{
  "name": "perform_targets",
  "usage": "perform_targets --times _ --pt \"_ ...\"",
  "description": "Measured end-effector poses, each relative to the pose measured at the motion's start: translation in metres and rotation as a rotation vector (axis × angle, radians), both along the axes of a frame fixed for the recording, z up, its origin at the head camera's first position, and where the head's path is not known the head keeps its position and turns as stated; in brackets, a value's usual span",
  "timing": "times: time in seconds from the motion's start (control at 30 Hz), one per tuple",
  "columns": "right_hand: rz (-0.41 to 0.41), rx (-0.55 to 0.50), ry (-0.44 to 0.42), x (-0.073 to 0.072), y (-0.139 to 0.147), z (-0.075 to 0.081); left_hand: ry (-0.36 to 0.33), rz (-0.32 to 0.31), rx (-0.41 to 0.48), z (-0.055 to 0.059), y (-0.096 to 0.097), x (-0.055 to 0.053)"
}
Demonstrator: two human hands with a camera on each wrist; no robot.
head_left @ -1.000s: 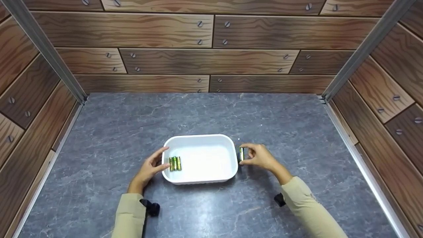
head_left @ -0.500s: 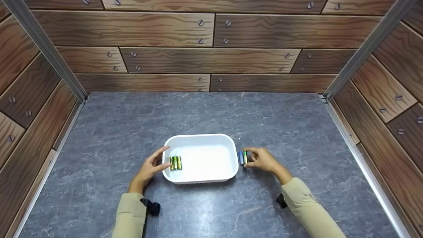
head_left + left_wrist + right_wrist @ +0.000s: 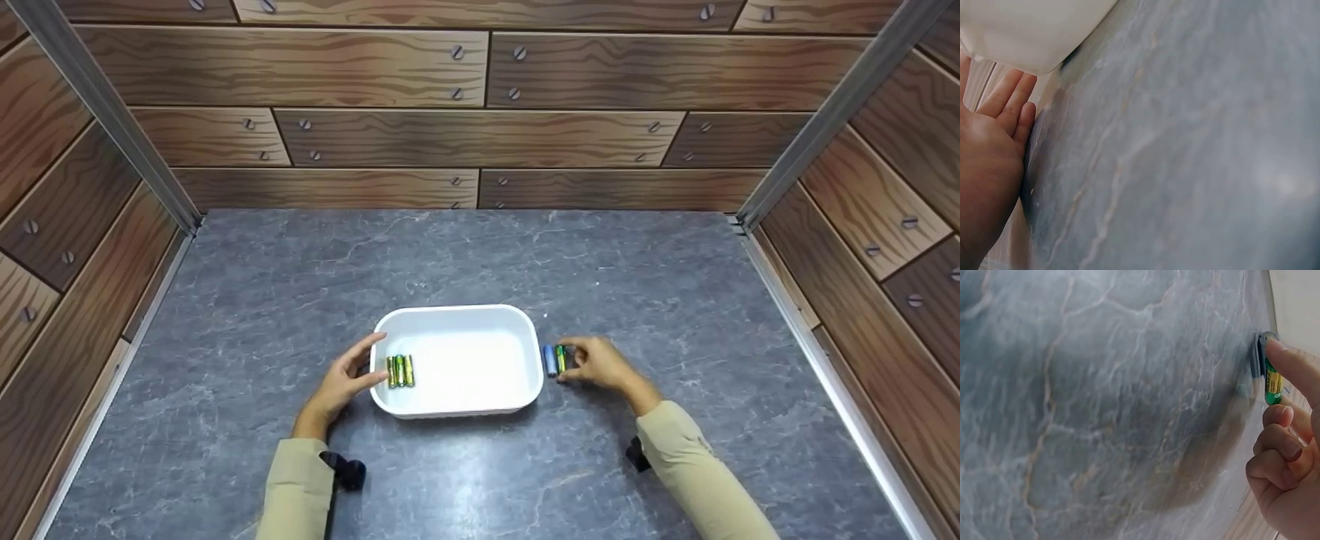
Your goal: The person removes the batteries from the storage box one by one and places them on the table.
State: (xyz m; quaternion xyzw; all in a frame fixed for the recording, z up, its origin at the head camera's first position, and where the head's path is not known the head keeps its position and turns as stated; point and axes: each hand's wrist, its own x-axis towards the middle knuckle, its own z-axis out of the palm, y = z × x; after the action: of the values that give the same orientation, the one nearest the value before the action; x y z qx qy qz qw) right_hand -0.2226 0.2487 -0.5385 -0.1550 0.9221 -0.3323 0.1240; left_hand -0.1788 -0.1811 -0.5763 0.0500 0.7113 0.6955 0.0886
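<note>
A white rectangular tub [image 3: 457,412] stands on the dark marbled table, with several green-and-gold batteries [image 3: 400,371] side by side at its left end. My left hand [image 3: 337,382] rests at the tub's left side, thumb and a finger spread over the rim. In the left wrist view its fingers [image 3: 1010,98] are nearly straight under the tub's edge. Beyond the tub's right wall my right hand [image 3: 600,365] pinches a green battery [image 3: 1273,385] by its two ends, between thumb and forefinger. A blue battery [image 3: 550,361] lies between that battery and the tub.
Wood-patterned panels [image 3: 375,139] wall in the back and both sides, with metal rails at the corners. Black wrist cameras [image 3: 349,472] hang beneath both sleeves. The marbled tabletop [image 3: 480,255] surrounds the tub.
My right hand has shifted slightly right and toward me with the green battery, and the blue battery now shows beside it. The left hand and the tub stay in place.
</note>
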Motion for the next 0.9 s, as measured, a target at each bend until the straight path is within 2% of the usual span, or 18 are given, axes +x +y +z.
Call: perform_targets --times 0.2,0.37,0.63,0.9 --pt "0.018 -0.016 0.006 0.000 0.001 -0.005 0.001 -0.015 0.006 -0.002 -0.001 0.000" --pt "0.007 -0.026 -0.022 0.001 0.001 -0.004 0.008 -0.025 0.019 -0.003 -0.002 -0.001" --pt "0.001 -0.047 -0.038 0.002 0.002 0.002 0.013 -0.028 0.016 -0.003 -0.002 -0.001" --pt "-0.031 -0.038 0.007 0.004 -0.004 0.014 0.015 -0.025 0.025 -0.003 -0.001 -0.001"
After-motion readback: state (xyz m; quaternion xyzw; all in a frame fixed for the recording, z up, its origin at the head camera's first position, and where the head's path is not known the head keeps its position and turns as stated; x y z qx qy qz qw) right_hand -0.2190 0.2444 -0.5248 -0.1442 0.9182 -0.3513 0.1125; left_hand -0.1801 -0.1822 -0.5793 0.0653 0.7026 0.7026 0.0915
